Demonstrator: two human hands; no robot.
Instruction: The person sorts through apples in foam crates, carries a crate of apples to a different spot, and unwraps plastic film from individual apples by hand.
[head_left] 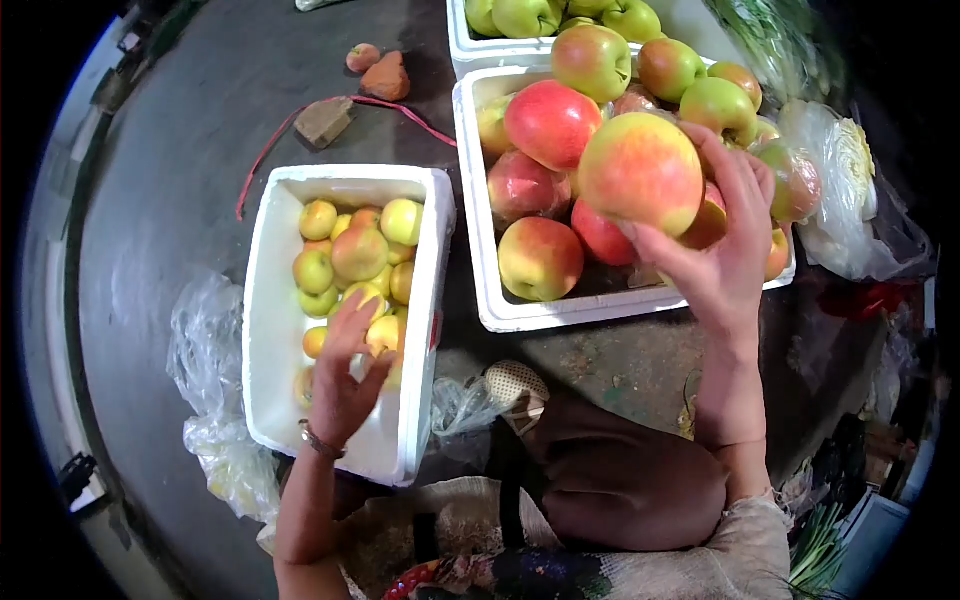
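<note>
Between thumb and fingers, my right hand [735,235] holds a large red-and-yellow apple [642,172] above the right foam box [560,318]. That box is heaped with big apples, among them a bright red one [552,124] and a green one [718,108]; some are in clear wrap. My left hand [347,372] is inside the left foam box [262,290], over smaller yellow and reddish apples [359,252]. Its fingers are spread, with the thumb apart. Whether the fingertips touch the apples beneath them, I cannot tell.
Another foam box with green apples [527,17] stands behind. Wrapped cabbage [850,190] and leafy greens [780,50] lie at the right. Plastic bags [215,350] flank the left box. On the floor are a block [324,122], a brick piece [387,77] and a small apple [362,58].
</note>
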